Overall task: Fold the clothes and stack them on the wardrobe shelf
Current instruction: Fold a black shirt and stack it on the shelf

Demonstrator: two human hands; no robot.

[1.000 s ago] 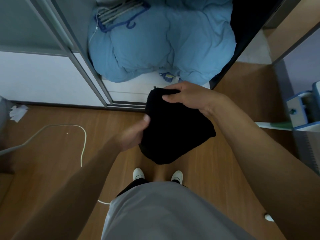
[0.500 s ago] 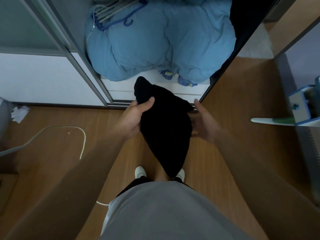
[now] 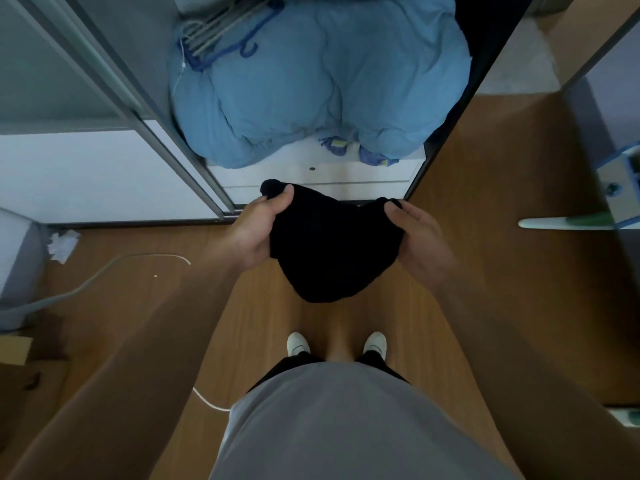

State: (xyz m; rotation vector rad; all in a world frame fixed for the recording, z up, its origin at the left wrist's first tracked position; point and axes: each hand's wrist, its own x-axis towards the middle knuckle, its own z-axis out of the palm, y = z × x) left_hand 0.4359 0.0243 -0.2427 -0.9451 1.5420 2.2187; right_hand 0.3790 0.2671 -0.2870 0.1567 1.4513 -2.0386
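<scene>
Palms face inward — left hand (image 3: 254, 233) and right hand (image 3: 420, 242) each grip the black garment (image 3: 332, 247).

Home bedroom: open sliding-door wardrobe (image 3: 145, 109) at far centre, blue duvet (image 3: 322, 81) and hangers (image 3: 214, 32) on its shelf (image 3: 311, 169), wood-laminate floor (image 3: 485, 188) in front.

Garment (image 3: 329, 251) between left hand (image 3: 256, 230) and right hand (image 3: 419, 240); wardrobe shelf (image 3: 311, 168) beyond; duvet (image 3: 322, 81) on shelf.
</scene>
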